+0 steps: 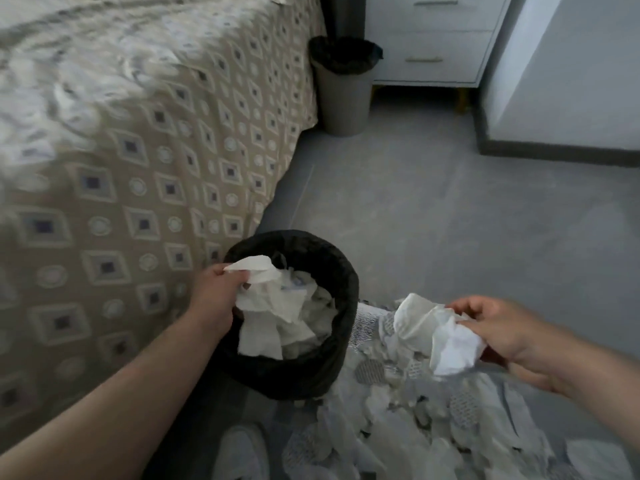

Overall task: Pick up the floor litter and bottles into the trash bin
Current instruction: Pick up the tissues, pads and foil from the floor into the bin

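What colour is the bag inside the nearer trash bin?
Black bag, clearest in the head view.

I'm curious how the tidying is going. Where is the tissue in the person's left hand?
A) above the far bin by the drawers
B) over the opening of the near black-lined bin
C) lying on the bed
B: the left hand holds the white tissue over the near bin, above paper inside.

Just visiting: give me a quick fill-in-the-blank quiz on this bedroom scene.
1. The left hand holds white paper above the near ____.
2. The right hand grips another wad, to the ____ of that bin.
3. A second bin stands between the bed and the white chest of ____.
Missing: bin; right; drawers.
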The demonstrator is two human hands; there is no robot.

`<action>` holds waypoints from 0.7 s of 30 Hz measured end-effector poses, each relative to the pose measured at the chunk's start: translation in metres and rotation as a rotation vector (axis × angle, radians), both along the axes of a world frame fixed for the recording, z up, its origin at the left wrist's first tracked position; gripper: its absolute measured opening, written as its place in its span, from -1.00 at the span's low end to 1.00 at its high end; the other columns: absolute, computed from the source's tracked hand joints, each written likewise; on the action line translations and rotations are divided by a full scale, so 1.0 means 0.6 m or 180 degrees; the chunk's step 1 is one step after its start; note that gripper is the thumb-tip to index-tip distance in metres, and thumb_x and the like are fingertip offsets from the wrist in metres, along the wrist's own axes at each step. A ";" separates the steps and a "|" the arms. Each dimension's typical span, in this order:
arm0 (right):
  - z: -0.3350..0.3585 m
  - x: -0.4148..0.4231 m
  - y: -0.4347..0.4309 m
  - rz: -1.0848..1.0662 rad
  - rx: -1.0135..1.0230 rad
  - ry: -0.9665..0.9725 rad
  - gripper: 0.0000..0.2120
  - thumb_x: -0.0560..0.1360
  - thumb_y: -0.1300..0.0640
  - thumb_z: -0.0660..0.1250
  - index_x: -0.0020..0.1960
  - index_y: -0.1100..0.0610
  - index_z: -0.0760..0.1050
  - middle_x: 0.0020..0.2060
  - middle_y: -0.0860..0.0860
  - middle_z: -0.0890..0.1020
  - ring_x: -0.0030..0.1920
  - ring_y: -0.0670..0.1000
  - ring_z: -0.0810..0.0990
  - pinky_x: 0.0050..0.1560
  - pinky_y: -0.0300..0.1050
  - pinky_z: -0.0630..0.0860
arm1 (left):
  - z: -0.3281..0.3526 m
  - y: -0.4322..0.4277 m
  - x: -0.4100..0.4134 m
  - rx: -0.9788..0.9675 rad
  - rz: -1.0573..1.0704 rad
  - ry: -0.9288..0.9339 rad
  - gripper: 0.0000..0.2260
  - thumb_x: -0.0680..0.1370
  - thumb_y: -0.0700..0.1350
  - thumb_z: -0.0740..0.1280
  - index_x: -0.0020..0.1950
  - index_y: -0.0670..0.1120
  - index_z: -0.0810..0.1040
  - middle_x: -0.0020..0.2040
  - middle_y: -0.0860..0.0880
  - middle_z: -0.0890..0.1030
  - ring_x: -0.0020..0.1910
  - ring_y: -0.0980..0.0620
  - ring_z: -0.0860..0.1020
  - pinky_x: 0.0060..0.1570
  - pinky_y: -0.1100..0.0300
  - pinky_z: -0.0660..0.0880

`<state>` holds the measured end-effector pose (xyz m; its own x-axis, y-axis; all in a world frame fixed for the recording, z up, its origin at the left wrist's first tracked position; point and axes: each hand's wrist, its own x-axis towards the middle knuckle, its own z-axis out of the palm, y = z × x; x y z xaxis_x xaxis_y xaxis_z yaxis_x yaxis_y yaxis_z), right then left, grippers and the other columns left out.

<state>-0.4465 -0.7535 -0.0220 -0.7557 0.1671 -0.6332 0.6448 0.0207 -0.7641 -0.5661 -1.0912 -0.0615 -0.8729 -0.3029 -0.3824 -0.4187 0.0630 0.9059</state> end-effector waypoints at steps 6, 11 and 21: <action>0.007 -0.017 -0.024 -0.0023 -0.0302 -0.0072 -0.87 0.47 0.38 0.32 -0.10 0.18 0.55 -0.34 0.08 0.64 -0.42 0.01 0.57 -0.42 -0.18 0.54 | -0.036 0.025 0.014 -0.0694 -0.1114 -0.0252 -0.73 0.51 -0.04 0.37 0.19 -0.04 0.53 0.18 -0.05 0.53 0.15 -0.06 0.52 0.07 0.06 0.49; 0.039 -0.029 -0.027 -0.0300 -0.0682 -0.0003 -0.86 0.51 0.38 0.26 -0.02 0.20 0.52 -0.33 0.11 0.63 -0.45 0.00 0.60 -0.46 -0.23 0.56 | 0.003 0.004 0.034 -0.0974 -0.1477 0.0334 -0.57 0.57 0.07 0.24 0.42 0.00 0.36 0.44 0.02 0.33 0.41 0.06 0.29 0.38 0.12 0.23; 0.113 -0.126 -0.127 -0.0455 -0.1307 0.0387 -0.80 0.50 0.43 0.21 -0.06 0.17 0.48 -0.39 0.12 0.64 -0.45 0.04 0.63 -0.46 -0.11 0.60 | -0.083 -0.071 0.140 -0.2691 -0.1904 0.0719 -0.10 0.32 0.42 0.01 0.54 -0.09 0.08 0.56 -0.03 0.00 0.48 0.17 -0.22 0.43 0.18 -0.12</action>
